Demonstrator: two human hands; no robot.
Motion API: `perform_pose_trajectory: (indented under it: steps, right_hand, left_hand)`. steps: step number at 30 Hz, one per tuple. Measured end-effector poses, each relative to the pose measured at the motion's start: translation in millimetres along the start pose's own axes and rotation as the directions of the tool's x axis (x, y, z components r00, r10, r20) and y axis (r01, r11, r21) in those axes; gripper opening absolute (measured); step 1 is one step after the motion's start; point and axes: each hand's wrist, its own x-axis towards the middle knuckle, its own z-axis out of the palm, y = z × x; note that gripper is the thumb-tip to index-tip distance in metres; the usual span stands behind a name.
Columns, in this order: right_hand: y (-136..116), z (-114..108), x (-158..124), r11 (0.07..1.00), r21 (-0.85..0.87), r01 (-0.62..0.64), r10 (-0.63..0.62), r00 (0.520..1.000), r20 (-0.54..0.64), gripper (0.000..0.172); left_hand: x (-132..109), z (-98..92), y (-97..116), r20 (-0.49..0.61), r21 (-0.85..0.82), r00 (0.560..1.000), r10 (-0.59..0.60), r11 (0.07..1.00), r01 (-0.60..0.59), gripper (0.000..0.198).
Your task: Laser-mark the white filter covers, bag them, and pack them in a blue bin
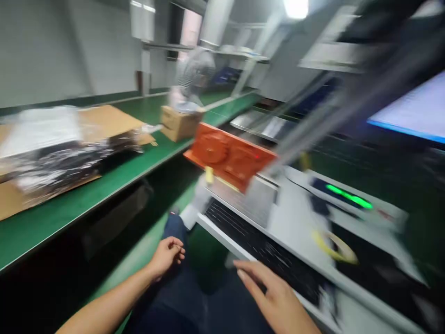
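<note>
My left hand [168,255] hovers over my lap with its fingers curled in loosely, and nothing shows in it. To the right, my right hand [269,292] is held near the front edge of the white desk [292,222]. Its thumb and forefinger point forward with a gap between them. A small pale blur [230,260] lies just beyond those fingertips; I cannot make out what it is. Nearest to the right hand is a black keyboard [257,246] along the desk edge. Motion smears much of the picture.
An orange moulded tray [232,155] stands tilted behind the keyboard. On the desk are a yellow tape roll [335,248] and a device with a green display [349,195]. The green bench [139,176] at left bears cardboard with plastic wrap [66,153], a carton [179,123] and a fan [196,69].
</note>
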Motion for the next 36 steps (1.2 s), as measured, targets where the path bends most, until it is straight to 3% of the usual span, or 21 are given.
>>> perform_pose_trajectory:
  steps: [2, 3, 5, 7, 9, 12, 14, 15, 17, 20, 22, 24, 26, 27, 28, 29, 30, 32, 34, 36]
  right_hand:
    - [5.8, -27.0, -44.3, 0.978, -0.036, -0.204, 0.195, 0.966, -0.168, 0.037]
    - [9.0, -36.7, -69.8, 0.953, -0.029, -0.303, 0.286, 0.924, -0.256, 0.037]
    - [13.5, -47.7, -128.1, 0.878, 0.012, -0.479, 0.438, 0.793, -0.424, 0.036]
    - [11.2, -46.3, -193.8, 0.775, 0.079, -0.627, 0.556, 0.617, -0.556, 0.036]
    - [0.3, -32.1, -260.5, 0.638, 0.153, -0.755, 0.652, 0.423, -0.630, 0.035]
    - [-24.8, 7.9, -345.9, 0.355, 0.238, -0.904, 0.764, 0.133, -0.632, 0.035]
    - [-40.3, 41.0, -386.6, 0.167, 0.280, -0.945, 0.821, -0.024, -0.571, 0.038]
    - [-46.2, 57.6, -401.5, 0.100, 0.303, -0.948, 0.850, -0.077, -0.522, 0.040]
    - [-52.7, 86.9, -422.0, 0.046, 0.349, -0.936, 0.905, -0.108, -0.411, 0.043]
    - [-45.2, 111.3, -437.2, 0.093, 0.416, -0.905, 0.948, -0.048, -0.316, 0.041]
    - [-27.6, 111.6, -444.7, 0.112, 0.464, -0.879, 0.949, -0.044, -0.313, 0.031]
    - [-1.1, 102.7, -454.6, 0.090, 0.504, -0.859, 0.945, -0.086, -0.316, 0.024]
    - [30.7, 90.5, -469.0, 0.040, 0.534, -0.845, 0.934, -0.158, -0.321, 0.028]
    - [47.1, 84.9, -478.1, 0.014, 0.552, -0.834, 0.926, -0.198, -0.322, 0.031]
    - [63.2, 80.1, -488.4, -0.013, 0.581, -0.814, 0.918, -0.240, -0.316, 0.033]
    - [78.6, 75.9, -499.7, -0.038, 0.616, -0.787, 0.912, -0.278, -0.300, 0.033]
    - [93.2, 72.2, -511.3, -0.058, 0.653, -0.755, 0.911, -0.307, -0.274, 0.032]
    - [120.8, 64.0, -532.2, -0.090, 0.716, -0.692, 0.922, -0.329, -0.203, 0.029]
    - [149.4, 50.8, -542.6, -0.101, 0.741, -0.664, 0.937, -0.314, -0.153, 0.024]
    - [182.3, 30.2, -534.1, -0.054, 0.722, -0.690, 0.945, -0.270, -0.186, 0.020]
  left_hand:
    - [5.0, 19.6, 3.3, 0.165, 0.097, 0.985, -0.052, 0.995, 0.037, 0.053]
    - [10.1, 30.0, 5.0, 0.233, 0.149, 0.968, -0.090, 0.987, 0.056, 0.055]
    - [21.3, 52.7, 4.4, 0.342, 0.248, 0.922, -0.179, 0.964, 0.095, 0.061]
    - [28.0, 75.9, -1.9, 0.425, 0.349, 0.864, -0.270, 0.929, 0.119, 0.066]
    - [28.1, 97.5, -10.8, 0.489, 0.461, 0.798, -0.352, 0.881, 0.106, 0.070]
    - [19.3, 128.9, -23.1, 0.580, 0.594, 0.693, -0.427, 0.804, -0.001, 0.072]
    - [8.7, 151.2, -29.2, 0.669, 0.612, 0.610, -0.424, 0.781, -0.128, 0.069]
    - [1.8, 162.6, -31.6, 0.723, 0.597, 0.556, -0.410, 0.776, -0.205, 0.066]
    - [-16.0, 184.6, -35.0, 0.826, 0.528, 0.425, -0.371, 0.772, -0.353, 0.058]
    - [-51.2, 213.5, -38.7, 0.931, 0.364, 0.203, -0.303, 0.752, -0.549, 0.041]
    - [-77.9, 230.7, -43.7, 0.972, 0.210, 0.060, -0.229, 0.716, -0.666, 0.028]
    - [-104.7, 247.6, -54.6, 0.984, 0.030, -0.092, -0.151, 0.654, -0.756, 0.022]
    - [-129.2, 263.4, -72.6, 0.962, -0.132, -0.243, -0.124, 0.568, -0.812, 0.025]
    - [-139.8, 270.3, -83.5, 0.942, -0.187, -0.300, -0.147, 0.513, -0.838, 0.028]
    - [-148.7, 276.0, -94.8, 0.924, -0.215, -0.329, -0.195, 0.447, -0.868, 0.033]
    - [-155.4, 280.5, -105.4, 0.908, -0.219, -0.328, -0.260, 0.373, -0.902, 0.039]
    - [-159.8, 283.9, -114.4, 0.896, -0.204, -0.298, -0.330, 0.291, -0.935, 0.046]
    - [-160.9, 289.5, -124.6, 0.878, -0.151, -0.191, -0.439, 0.126, -0.981, 0.057]
    - [-155.9, 296.8, -123.7, 0.872, -0.099, -0.085, -0.481, -0.003, -0.995, 0.062]
    - [-153.2, 308.7, -117.6, 0.884, -0.049, -0.001, -0.468, -0.090, -0.995, 0.069]
